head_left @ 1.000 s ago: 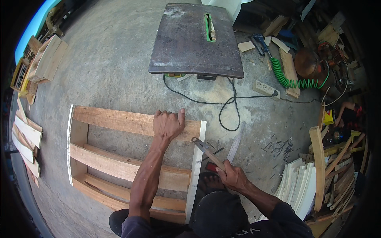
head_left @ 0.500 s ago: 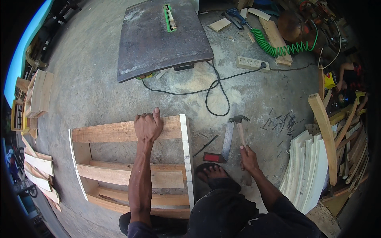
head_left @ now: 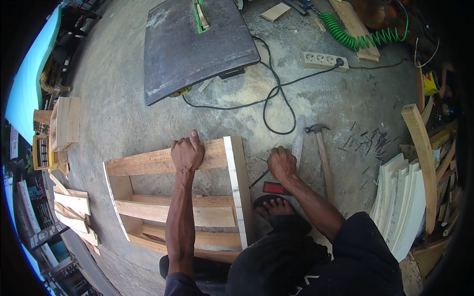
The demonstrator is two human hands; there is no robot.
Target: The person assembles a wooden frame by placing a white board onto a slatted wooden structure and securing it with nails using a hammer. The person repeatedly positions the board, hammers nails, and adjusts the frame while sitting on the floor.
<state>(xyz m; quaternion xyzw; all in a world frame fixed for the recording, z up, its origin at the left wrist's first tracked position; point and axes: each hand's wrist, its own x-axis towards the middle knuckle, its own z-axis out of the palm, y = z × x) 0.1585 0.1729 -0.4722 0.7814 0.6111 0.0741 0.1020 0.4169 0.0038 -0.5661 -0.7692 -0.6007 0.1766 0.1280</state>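
Observation:
My left hand is wrapped over the far board of a wooden frame, thumb pointing away from me. The frame has several crosspieces between two side boards and rests on the floor. My right hand is low beside the frame's right side, fingers curled in. It covers the upper end of a dark, pencil-like stick; whatever the fingers hold is hidden. Right of this hand a claw hammer lies on the floor. A try square with a red handle and metal blade lies partly under my wrist.
A table saw stands ahead, its black cable looping to a power strip. Scattered nails lie to the right, near stacked pale boards. A coiled green hose is at far right. More wood pieces are at left.
My right hand has let go of the hammer, now lying on the floor, and moved left to the dark stick. My left hand keeps its hold on the frame. The view has shifted slightly.

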